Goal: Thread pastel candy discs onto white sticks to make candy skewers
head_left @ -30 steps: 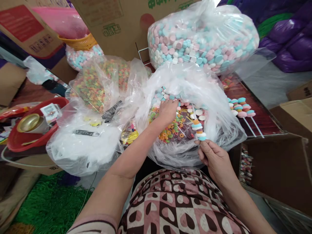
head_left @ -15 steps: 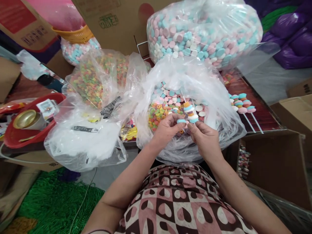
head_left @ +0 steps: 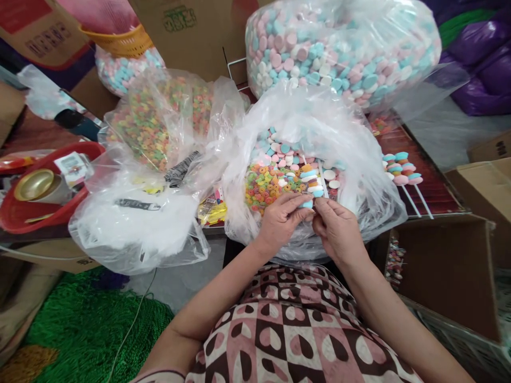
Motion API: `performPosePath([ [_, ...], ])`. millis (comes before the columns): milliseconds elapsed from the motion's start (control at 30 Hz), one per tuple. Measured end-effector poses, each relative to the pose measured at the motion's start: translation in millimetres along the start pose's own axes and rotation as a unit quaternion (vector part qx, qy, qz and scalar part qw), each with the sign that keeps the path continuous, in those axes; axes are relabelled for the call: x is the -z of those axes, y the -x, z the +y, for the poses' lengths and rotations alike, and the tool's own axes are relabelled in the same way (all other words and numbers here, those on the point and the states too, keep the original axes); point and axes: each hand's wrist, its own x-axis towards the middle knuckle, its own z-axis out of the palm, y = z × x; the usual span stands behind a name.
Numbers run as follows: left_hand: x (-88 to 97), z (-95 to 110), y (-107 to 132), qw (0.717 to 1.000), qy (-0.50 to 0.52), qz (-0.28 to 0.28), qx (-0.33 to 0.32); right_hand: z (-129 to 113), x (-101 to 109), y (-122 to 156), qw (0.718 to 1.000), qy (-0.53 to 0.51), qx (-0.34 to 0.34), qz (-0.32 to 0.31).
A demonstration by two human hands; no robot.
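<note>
My left hand (head_left: pixel 281 222) is closed, with a blue marshmallow (head_left: pixel 306 204) pinched at its fingertips. Right beside it, my right hand (head_left: pixel 338 226) is also closed, thumb and finger pressed together; what they grip is hidden. Both hands are over an open plastic bag (head_left: pixel 315 114). Inside it lie pink, blue and white marshmallows (head_left: pixel 282 154) and colourful ring candies (head_left: pixel 263 186). Just beyond my fingertips rests a candy skewer (head_left: pixel 310 178) of stacked marshmallows and rings, with a white stick next to it.
More candy skewers (head_left: pixel 403 169) lie on the dark red table (head_left: pixel 443 191) to the right. A large marshmallow bag (head_left: pixel 339 53) stands behind. Leftward are a bag of ring candies (head_left: pixel 151 122), a white plastic bag (head_left: pixel 131 229) and a red basket (head_left: pixel 85 205). An open cardboard box (head_left: pixel 447 266) sits at lower right.
My hands have drawn closer together, the left moving right and slightly down with the blue marshmallow. The view has shifted a little.
</note>
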Motion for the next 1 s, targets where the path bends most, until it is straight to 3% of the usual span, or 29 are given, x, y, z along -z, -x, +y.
performPosePath([
  [133, 0.4, 10, 4, 0.995, -0.091, -0.033, -0.017, -3, 0, 1, 1.000, -0.021, -0.022, -0.007],
  [233, 2.0, 20, 6, 0.994, -0.089, -0.056, 0.020, -4, 1, -1, 0.999, -0.010, -0.036, 0.000],
  [333, 4.5, 21, 7, 0.991, -0.002, -0.054, 0.121, -3, 2, -1, 0.999, 0.001, -0.042, 0.003],
  [433, 5.9, 16, 5, 0.965, 0.119, -0.038, 0.230, -4, 2, 1, 0.999, -0.011, -0.045, 0.000],
  [500, 5.6, 14, 3, 0.946, 0.182, -0.026, 0.265, -5, 1, 4, 0.999, -0.022, -0.043, -0.011],
  [600, 3.7, 17, 1, 0.937, 0.239, -0.001, 0.255, -8, -2, 8, 0.998, -0.027, -0.038, -0.032],
  [700, 1.9, 21, 1, 0.932, 0.266, 0.005, 0.246, -9, -5, 9, 0.999, -0.028, -0.035, -0.013],
  [867, -0.3, 21, 0, 0.911, 0.296, -0.004, 0.286, -3, -4, 7, 1.000, -0.008, -0.026, -0.001],
  [1000, 0.2, 22, -2, 0.904, 0.300, 0.017, 0.303, 0, 4, 6, 0.998, 0.054, 0.026, -0.021],
])
